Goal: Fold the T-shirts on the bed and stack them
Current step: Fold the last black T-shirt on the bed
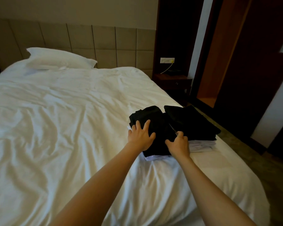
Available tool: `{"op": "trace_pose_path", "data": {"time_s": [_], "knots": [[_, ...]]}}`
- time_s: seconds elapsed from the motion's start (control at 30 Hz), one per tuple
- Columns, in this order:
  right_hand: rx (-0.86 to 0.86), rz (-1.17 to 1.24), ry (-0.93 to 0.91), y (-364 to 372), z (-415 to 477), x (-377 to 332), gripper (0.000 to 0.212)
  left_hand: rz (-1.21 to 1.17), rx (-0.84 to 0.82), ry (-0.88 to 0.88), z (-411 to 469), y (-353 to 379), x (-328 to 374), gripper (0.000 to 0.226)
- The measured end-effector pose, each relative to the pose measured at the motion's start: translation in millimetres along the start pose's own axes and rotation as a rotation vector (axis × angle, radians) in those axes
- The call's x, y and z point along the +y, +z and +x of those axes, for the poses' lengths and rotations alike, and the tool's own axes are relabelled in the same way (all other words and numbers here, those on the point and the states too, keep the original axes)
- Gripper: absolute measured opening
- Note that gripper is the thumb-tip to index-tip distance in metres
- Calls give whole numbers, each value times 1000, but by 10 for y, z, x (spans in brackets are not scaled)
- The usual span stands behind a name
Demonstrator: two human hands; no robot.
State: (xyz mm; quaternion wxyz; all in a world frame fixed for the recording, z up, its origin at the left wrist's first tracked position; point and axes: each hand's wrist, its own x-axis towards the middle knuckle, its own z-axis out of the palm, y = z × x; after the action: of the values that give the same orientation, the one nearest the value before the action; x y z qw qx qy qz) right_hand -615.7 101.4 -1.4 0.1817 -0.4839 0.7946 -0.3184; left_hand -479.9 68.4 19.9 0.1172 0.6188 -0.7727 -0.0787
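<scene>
White, rumpled bedding covers a wide bed (55,119) that fills most of the head view, with one pillow (60,59) against a padded headboard (82,38) and a dark nightstand (171,80) beyond the far corner. We reach both bare arms toward the right edge of the bed, where folded T-shirts sit in two piles that touch each other. On the nearer pile a black T-shirt (153,116) lies on top, loosely folded and bulging at its far end, with a white T-shirt (149,158) peeking out underneath. Our left hand (140,136) rests flat on it, its grip wide, fingers spread and pressing down. Our right hand (178,144) has a narrow grip: fingers curled, apparently pinching the black T-shirt's right edge, though the dark fabric makes the exact hold hard to see. The second pile (191,121) sits just to the right, black shirts over white ones, close to the mattress edge. We judge the cloth light, soft and limp: it would sag and unfold if lifted by one corner, so it is best held along a folded edge with both hands, or scooped from below, then smoothed flat.
</scene>
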Motion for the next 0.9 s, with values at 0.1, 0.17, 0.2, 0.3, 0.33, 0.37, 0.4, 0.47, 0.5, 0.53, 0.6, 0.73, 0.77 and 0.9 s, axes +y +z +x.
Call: {"op": "trace_pose_path", "data": {"time_s": [0.1,0.17,0.2,0.3,0.33,0.37,0.4,0.47,0.5,0.53,0.6,0.73,0.77,0.9], "knots": [[-45,-70,-22,-179,-190,9,60,10,-18,10,-231,-214,62,63],[-73,-133,-42,-279,-336,19,62,36,-38,16,-435,-311,75,64],[-87,-169,-58,-319,-395,14,63,45,-53,20,-520,-347,75,64],[-115,-239,-124,-384,-599,23,63,69,-84,24,-774,-388,43,66],[-120,-254,-146,-392,-668,29,63,77,-86,23,-852,-397,29,66],[-124,-265,-167,-399,-709,22,63,83,-86,24,-895,-413,15,67],[-132,-276,-189,-398,-750,19,62,90,-86,21,-945,-420,-4,67],[-142,-294,-243,-396,-786,-3,61,105,-87,19,-996,-435,-35,67],[-148,-305,-274,-382,-792,-12,60,109,-90,17,-1016,-436,-62,67],[-148,-318,-306,-378,-783,-25,59,112,-90,17,-1017,-445,-84,67],[-154,-339,-365,-349,-736,-71,56,117,-94,10,-981,-451,-163,67],[-153,-342,-466,-241,-483,-255,52,93,-111,-38,-735,-446,-389,66],[-151,-349,-486,-204,-408,-301,51,81,-114,-53,-655,-435,-462,66],[-158,-467,-569,83,0,-490,50,9,-125,-127,-200,-310,-789,65]]}}
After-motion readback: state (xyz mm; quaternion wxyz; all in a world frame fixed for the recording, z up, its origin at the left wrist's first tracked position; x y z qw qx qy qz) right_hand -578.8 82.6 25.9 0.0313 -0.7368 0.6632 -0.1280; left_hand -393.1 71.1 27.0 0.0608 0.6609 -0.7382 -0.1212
